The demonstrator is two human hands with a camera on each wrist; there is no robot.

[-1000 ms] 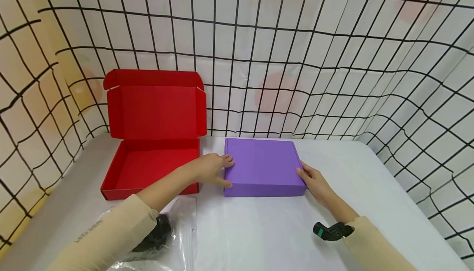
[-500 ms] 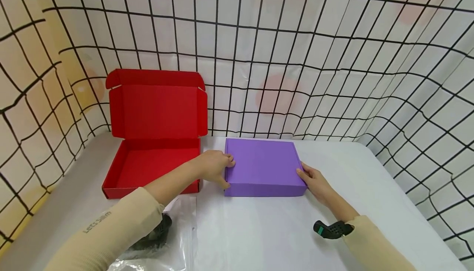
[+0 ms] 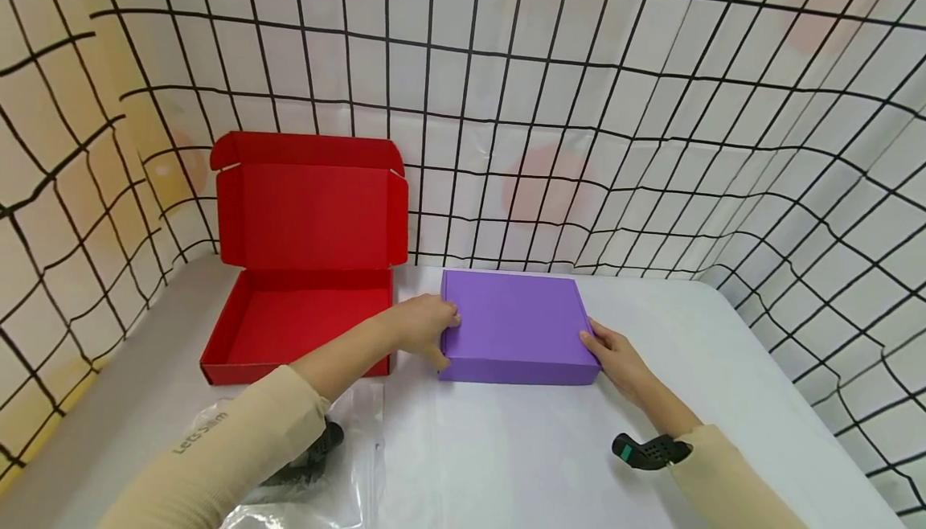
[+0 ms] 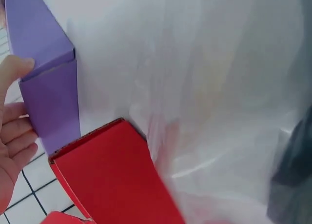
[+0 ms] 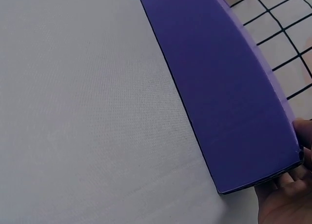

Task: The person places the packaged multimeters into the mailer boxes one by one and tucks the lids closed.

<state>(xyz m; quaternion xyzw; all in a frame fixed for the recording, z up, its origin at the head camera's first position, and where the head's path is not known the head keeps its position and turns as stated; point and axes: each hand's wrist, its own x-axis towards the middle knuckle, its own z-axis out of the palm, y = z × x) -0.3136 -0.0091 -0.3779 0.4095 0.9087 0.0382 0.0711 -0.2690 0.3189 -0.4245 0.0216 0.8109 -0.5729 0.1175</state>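
A closed purple cardboard box [image 3: 517,316] lies flat on the white table, with both hands at its short ends. My left hand [image 3: 423,326] holds its left end; the left wrist view shows the thumb [image 4: 22,65] on an edge of the box and the fingers [image 4: 19,138] bent against a side. At the right end, my right hand [image 3: 615,356] grips near the front corner. Its thumb [image 3: 592,342] lies along the top edge, while the other fingers [image 5: 287,182] go partly out of sight behind the corner in the right wrist view.
An open red cardboard box [image 3: 311,312] stands to the left, lid upright, nothing visible inside. In front of it, a clear plastic bag [image 3: 354,465] with something dark lies partly under the left sleeve [image 3: 246,440]. A black wire grid [image 3: 506,123] encloses the table's back and sides.
My left hand has drawn its fingers and thumb in closer at the box's left end, and the left forearm has shifted slightly right. The right hand and purple box stay in place.
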